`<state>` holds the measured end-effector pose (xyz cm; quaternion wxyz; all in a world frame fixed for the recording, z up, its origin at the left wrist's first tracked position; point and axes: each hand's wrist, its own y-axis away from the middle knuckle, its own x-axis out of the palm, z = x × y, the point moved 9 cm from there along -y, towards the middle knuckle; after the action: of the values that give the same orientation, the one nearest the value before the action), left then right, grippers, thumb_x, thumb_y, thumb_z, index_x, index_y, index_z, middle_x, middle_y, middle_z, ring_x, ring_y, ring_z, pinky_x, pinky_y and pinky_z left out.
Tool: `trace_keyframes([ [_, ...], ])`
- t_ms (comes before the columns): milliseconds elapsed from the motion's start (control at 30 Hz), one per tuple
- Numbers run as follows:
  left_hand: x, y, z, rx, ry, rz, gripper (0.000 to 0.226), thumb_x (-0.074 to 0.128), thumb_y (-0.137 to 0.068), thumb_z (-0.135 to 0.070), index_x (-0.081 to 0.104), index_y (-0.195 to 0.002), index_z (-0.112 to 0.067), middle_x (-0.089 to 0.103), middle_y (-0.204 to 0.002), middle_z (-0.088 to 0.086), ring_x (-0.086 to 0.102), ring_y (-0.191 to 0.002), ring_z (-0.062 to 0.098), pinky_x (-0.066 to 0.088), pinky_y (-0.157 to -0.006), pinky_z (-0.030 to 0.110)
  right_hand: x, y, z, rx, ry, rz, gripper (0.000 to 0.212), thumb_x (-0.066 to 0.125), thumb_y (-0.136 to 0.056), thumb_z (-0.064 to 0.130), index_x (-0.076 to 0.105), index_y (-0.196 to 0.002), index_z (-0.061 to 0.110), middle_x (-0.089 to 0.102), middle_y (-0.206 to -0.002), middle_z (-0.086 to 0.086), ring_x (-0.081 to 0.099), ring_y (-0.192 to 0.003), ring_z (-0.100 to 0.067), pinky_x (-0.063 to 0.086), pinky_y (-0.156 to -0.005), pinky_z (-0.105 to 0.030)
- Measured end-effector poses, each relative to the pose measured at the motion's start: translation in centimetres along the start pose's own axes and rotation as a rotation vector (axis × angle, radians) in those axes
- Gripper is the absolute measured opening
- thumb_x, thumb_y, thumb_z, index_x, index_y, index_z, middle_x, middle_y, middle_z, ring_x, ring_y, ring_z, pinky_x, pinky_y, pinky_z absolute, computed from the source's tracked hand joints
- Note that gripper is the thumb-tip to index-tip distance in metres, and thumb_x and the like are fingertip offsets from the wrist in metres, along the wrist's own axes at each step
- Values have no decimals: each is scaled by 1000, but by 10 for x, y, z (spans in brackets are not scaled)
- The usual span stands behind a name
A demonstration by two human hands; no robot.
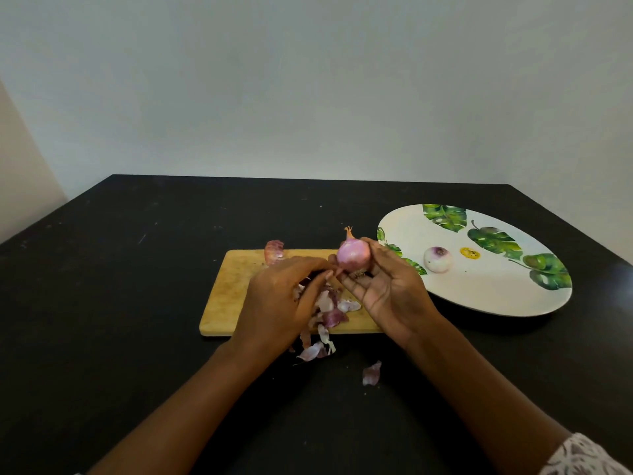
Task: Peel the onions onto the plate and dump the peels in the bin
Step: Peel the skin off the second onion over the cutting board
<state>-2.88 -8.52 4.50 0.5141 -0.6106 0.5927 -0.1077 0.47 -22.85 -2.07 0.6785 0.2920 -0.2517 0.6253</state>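
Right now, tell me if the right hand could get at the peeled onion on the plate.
Likely yes: nothing lies between the right hand and the peeled onion on the plate, though it grips a red onion.

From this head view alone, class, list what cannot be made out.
Bin: outside the head view's frame.
Onion underside: hidden by the right hand holding it.
What the left hand pinches, if anything: fingertips too small.
Some peels on the cutting board: covered by the left hand.
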Motion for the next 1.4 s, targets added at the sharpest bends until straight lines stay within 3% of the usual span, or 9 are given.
trace_keyframes([
  [133,-4,1,15,-88,-50,-42,13,69,-82,-13,72,-95,-15,71,-87,-5,62,-77,0,50,-71,13,3,2,-3,13,32,15,16,44,-99,9,55,-110,4,60,-119,-24,68,-94,-37,59,-77,-39],
  [300,-9,0,22,-181,8,-87,24,77,-75,-8,70,-97,-15,67,-83,-9,63,-75,3,53,-68,15,3,3,-4,31,59,9,19,47,-96,7,54,-115,5,54,-130,-25,64,-104,-40,59,-77,-40],
  [533,-10,-2,19,-162,-23,-90,26,71,-81,-9,64,-103,-20,57,-83,-10,58,-81,4,50,-68,14,4,4,-6,29,68,12,17,49,-95,7,55,-111,7,54,-129,-24,65,-101,-37,59,-78,-40],
  [667,-8,0,21,-197,7,-82,65,68,-82,-7,38,-134,-32,55,-94,-13,59,-87,1,49,-70,8,5,4,-4,23,60,14,18,48,-95,7,55,-112,6,55,-128,-23,65,-100,-34,59,-77,-38],
  [733,-8,-1,19,-197,36,-81,72,69,-82,-8,32,-137,-35,54,-106,-16,58,-94,-3,46,-76,6,6,5,-4,22,55,18,26,49,-95,8,52,-120,2,57,-128,-23,65,-102,-33,60,-77,-35],
  [933,2,0,13,-148,120,9,63,70,-77,-41,40,-132,-38,57,-114,-20,54,-111,-2,41,-92,11,7,5,-10,55,63,19,28,51,-95,14,55,-120,1,66,-118,-21,65,-110,-33,58,-85,-34],
  [1100,0,1,9,-90,92,-30,55,73,-77,-20,48,-125,-29,61,-103,-13,58,-100,-2,44,-85,8,15,7,-13,55,105,86,35,59,-84,20,58,-114,1,70,-107,-19,71,-94,-25,59,-77,-31],
  [1233,-1,0,8,-81,94,-42,48,73,-77,-8,54,-119,-21,61,-97,-9,58,-93,-2,44,-81,6,18,8,-15,60,134,114,48,61,-80,22,55,-121,-2,66,-117,-24,68,-102,-29,58,-86,-35],
  [1400,0,0,8,-84,97,-34,48,72,-78,-4,54,-117,-26,58,-90,-14,58,-89,-3,43,-79,5,17,6,-17,64,136,112,53,61,-82,22,52,-126,-5,65,-118,-25,68,-104,-30,57,-88,-36],
])
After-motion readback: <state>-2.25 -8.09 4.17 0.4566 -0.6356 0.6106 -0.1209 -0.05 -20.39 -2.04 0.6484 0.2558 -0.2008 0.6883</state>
